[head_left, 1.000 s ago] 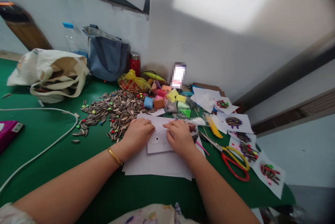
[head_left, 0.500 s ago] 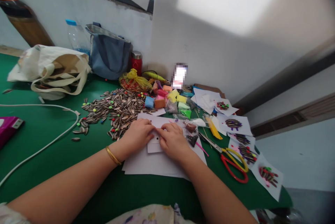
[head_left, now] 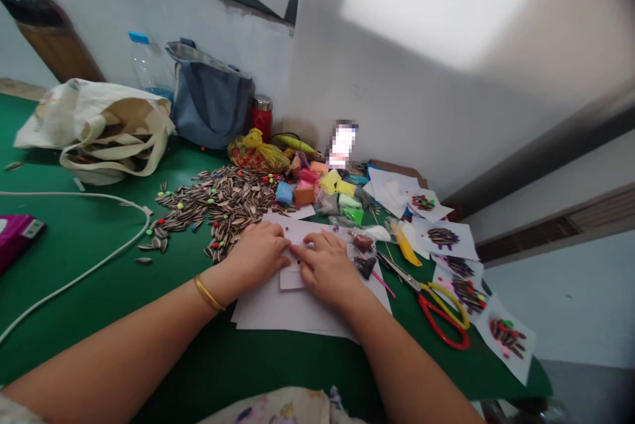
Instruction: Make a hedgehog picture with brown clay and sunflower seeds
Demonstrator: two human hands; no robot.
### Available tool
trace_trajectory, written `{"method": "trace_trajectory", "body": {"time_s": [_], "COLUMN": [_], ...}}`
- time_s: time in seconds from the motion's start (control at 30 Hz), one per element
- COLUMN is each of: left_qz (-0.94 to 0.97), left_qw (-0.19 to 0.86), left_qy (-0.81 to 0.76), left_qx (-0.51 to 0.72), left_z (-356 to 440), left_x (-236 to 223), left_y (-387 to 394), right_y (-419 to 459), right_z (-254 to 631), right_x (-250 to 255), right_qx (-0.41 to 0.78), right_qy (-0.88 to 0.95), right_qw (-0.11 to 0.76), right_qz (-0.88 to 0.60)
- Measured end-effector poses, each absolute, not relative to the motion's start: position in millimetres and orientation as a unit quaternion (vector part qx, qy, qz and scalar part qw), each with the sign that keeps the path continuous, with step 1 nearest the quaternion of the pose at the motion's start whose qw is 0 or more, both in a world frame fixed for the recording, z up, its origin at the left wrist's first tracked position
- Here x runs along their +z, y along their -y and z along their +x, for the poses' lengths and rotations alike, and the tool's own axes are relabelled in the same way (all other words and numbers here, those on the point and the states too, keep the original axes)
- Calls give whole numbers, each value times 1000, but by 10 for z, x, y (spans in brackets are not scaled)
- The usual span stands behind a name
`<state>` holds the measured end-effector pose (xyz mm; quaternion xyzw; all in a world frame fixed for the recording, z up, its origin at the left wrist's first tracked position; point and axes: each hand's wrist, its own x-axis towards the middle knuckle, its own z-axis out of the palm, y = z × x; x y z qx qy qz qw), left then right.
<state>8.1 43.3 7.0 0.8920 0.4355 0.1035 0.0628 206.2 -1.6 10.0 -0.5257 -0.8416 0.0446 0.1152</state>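
Observation:
A small white card [head_left: 290, 281] lies on a stack of larger white paper sheets [head_left: 297, 315]. My left hand [head_left: 258, 253] rests on the paper at the card's left side, fingers lying forward. My right hand [head_left: 325, 265] is over the card, its index finger stretched left so the tip meets the left fingertips. Both hands look open, and I see nothing gripped in them. A dark dot on the card is mostly covered by the right fingers. Striped sunflower seeds [head_left: 233, 196] are heaped beyond my left hand, with small coloured balls among them.
Bagged clay blocks [head_left: 303, 195] lie behind the paper. To the right are red-and-yellow scissors [head_left: 441, 308], a yellow cutter [head_left: 407, 245] and several seed-decorated cards [head_left: 444, 236]. A phone [head_left: 343, 145], a blue bag [head_left: 213, 103] and a cream bag [head_left: 116, 136] stand further back. A white cable [head_left: 94, 264] crosses the left side.
My right hand has moved left across the card, its index fingertip coming to the left fingers and covering the dark dot. My left hand has stayed nearly in place. The view has shifted slightly.

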Motion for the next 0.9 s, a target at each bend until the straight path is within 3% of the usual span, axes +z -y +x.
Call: {"method": "trace_trajectory", "body": {"time_s": [0.9], "left_qz": [893], "left_qw": [88], "left_qy": [-440], "left_qx": [47], "left_z": [38], "left_x": [172], "left_y": [-471], "right_y": [37], "right_z": [2043], "right_x": [165], "right_qx": [9], "right_qy": [852], "right_qw": [105], "right_qz": [-512]}}
